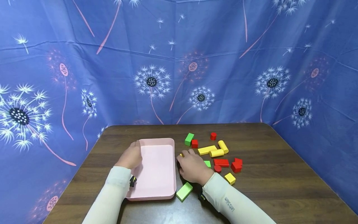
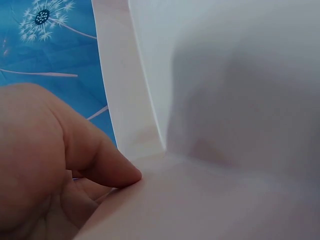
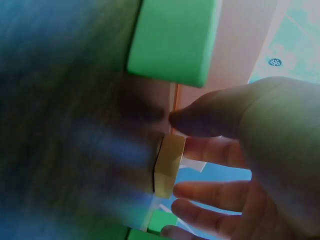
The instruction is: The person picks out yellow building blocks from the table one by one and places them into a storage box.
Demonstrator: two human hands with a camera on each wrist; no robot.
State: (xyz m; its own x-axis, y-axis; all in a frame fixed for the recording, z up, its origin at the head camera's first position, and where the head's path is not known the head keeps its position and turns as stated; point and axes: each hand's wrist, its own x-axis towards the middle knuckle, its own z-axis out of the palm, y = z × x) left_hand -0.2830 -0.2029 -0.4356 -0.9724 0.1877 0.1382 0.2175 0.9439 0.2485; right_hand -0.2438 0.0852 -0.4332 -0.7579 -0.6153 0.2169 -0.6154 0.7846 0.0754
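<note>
A pink tray (image 1: 156, 168) lies on the brown table. At its left wall is my left hand (image 1: 132, 155), pinching the rim; the left wrist view has the thumb (image 2: 117, 167) on the inner side of the wall and the other fingers outside. Just right of the tray, my right hand (image 1: 194, 166) is low over the table. By its fingertips sits a small yellow block (image 3: 169, 167), mostly covered in the head view. In the right wrist view the thumb (image 3: 200, 115) stands apart from that block. A light green block (image 1: 184, 191) lies nearer the front.
Right of my right hand lie yellow cylinders (image 1: 216, 153), a long yellow block (image 1: 207, 150), red blocks (image 1: 221, 162) and a yellow cube (image 1: 230, 178). Farther back are a green block (image 1: 189, 139) and a red cylinder (image 1: 213, 136). Blue patterned cloth (image 1: 179, 74) hangs behind the table.
</note>
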